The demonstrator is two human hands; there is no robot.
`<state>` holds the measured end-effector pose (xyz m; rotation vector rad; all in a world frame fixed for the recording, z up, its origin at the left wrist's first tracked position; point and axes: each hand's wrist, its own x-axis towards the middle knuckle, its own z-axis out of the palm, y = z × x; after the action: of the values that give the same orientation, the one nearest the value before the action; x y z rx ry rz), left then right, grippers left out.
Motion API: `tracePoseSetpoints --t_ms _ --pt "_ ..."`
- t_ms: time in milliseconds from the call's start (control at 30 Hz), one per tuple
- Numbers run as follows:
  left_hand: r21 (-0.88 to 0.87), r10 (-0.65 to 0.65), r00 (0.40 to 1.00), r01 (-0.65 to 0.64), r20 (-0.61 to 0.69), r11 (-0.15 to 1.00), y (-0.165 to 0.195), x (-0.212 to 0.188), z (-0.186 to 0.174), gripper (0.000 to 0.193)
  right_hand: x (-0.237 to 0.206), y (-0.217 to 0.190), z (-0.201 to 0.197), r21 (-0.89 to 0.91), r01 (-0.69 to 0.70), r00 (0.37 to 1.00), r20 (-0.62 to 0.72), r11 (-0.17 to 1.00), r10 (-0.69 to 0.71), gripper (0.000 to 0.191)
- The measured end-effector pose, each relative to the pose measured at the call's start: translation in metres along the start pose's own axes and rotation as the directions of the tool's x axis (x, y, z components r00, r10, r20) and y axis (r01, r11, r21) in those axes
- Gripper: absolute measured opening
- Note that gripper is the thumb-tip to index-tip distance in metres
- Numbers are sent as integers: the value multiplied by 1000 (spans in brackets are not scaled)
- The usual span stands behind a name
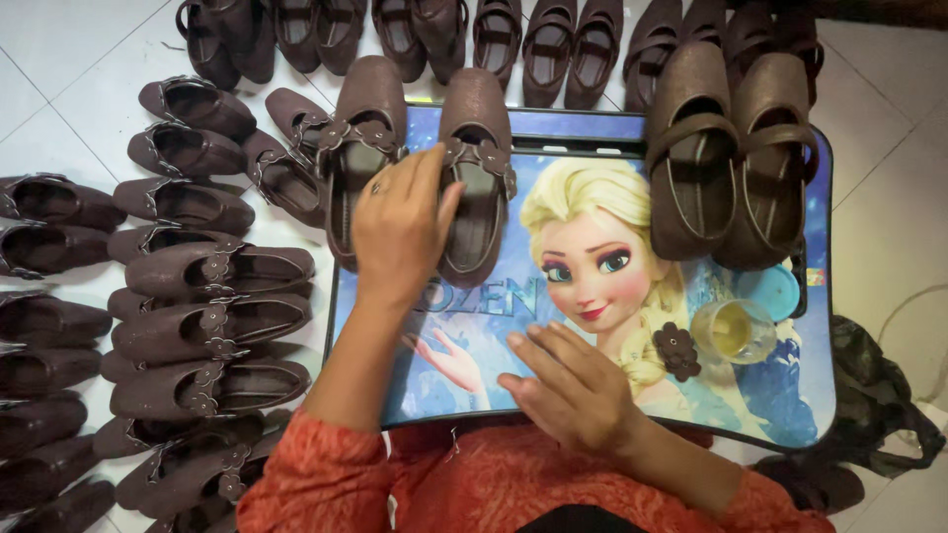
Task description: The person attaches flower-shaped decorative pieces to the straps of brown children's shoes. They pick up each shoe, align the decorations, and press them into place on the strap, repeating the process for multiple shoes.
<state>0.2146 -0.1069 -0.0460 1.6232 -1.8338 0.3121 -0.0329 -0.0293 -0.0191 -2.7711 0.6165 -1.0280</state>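
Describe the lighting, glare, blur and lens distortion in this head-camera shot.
Head view: soft, even light with faint shadows under the shoes; mild sheen on the brown shoe that the left hand touches and on the picture tray. The right hand is slightly soft, the orange sleeve blurrier. Wide-angle bending curves the tray's edges and the floor tile lines.

— What sits on the lap tray (592, 126)?
— Two pairs of shoes along its far edge, one pair left (415, 158), one right (736, 158); a small cup (736, 331) lies near the right pair.
— And the floor (59, 59)?
— Rows of shoes (212, 326) left of the tray and behind it.
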Motion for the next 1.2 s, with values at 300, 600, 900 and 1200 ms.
tracePoseSetpoints --t_ms 300,600,900,1200 --pt "341 -41 987 -14 154 940 8 10 60 6 -71 17 -43 43 -136 974 -174 990 142 46" --pt "183 -9 999 1 45 983 12 10 61 15 -107 25 -56 26 -246 962 -113 969 247 47" --pt "253 -76 989 42 126 966 28 15 53 18 -125 20 -70 -3 -341 937 -85 940 339 29" --pt "-42 1 990 5 142 999 135 8 -13 49 -183 19 -93 -172 -597 785 -323 783 528 53"
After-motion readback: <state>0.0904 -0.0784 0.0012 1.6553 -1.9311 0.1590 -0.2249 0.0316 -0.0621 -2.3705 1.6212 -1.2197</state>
